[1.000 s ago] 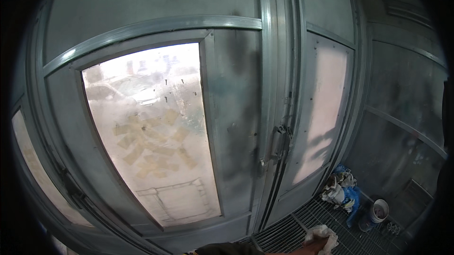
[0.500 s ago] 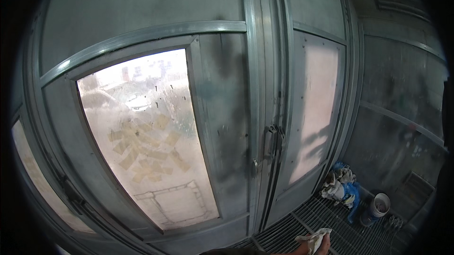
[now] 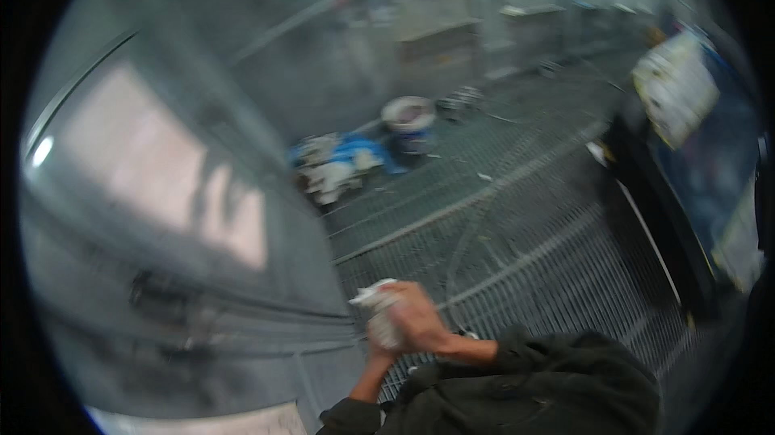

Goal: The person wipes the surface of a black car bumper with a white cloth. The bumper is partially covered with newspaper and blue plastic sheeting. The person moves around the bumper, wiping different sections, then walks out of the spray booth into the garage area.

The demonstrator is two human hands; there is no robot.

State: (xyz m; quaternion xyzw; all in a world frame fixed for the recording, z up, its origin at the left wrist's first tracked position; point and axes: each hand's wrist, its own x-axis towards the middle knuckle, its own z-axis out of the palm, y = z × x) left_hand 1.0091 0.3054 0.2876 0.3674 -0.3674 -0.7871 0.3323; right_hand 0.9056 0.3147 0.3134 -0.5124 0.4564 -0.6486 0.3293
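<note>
- Two hands met low in the view: the right hand [image 3: 420, 324] wrapped its fingers shut around a crumpled white rag [image 3: 378, 312], the left hand [image 3: 379, 348] closed on it from beneath.
- The rag's long axis ran upright.
- Farther off on the grated floor [image 3: 517, 241] stood a white bucket [image 3: 409, 122] beside blue-and-white rags [image 3: 335, 162].

White crumpled rag [image 3: 378, 306] clasped in both hands [image 3: 408, 324], sleeves [image 3: 533, 382] dark olive-black. Grey metal grating floor [image 3: 517, 225] in a fine grid pattern, with a blue and white heap of cloths [image 3: 339, 162] beside a white-rimmed dark blue bucket [image 3: 409, 123]. Dull silver-grey door [image 3: 161, 217] with pale pinkish frosted panes
</note>
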